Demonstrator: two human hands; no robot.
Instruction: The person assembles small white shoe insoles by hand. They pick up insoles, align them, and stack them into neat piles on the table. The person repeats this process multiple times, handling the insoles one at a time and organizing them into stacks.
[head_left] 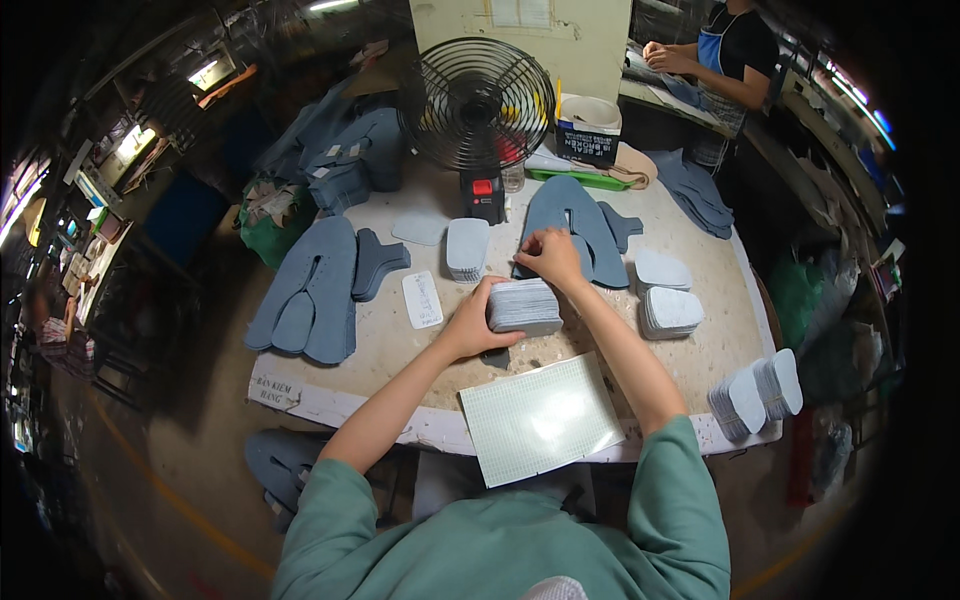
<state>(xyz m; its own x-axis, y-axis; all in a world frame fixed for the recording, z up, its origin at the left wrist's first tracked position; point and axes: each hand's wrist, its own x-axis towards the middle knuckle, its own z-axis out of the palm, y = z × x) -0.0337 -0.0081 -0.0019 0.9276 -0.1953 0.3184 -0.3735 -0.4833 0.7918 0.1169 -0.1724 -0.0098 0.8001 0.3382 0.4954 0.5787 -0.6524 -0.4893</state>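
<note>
My left hand (475, 324) is wrapped round the left side of a thick stack of pale grey cut pieces (526, 309) in the middle of the table. Just beyond the stack, my right hand (550, 257) is closed, fingertips together at the near left edge of a blue-grey pile of shoe uppers (561, 200). What its fingers pinch, if anything, is hidden. A smaller stack of light grey rounded pieces (468, 248) stands to the left of the hands. Below them lies a glossy pale sheet with a printed grid (541, 418).
A black fan (478, 105) stands at the back. More uppers (305, 290) lie left; light grey stacks (672, 312) and bundles (737, 402) sit right. A white tub (588, 125) and green tray (600, 180) are behind. A co-worker (735, 55) works at far right.
</note>
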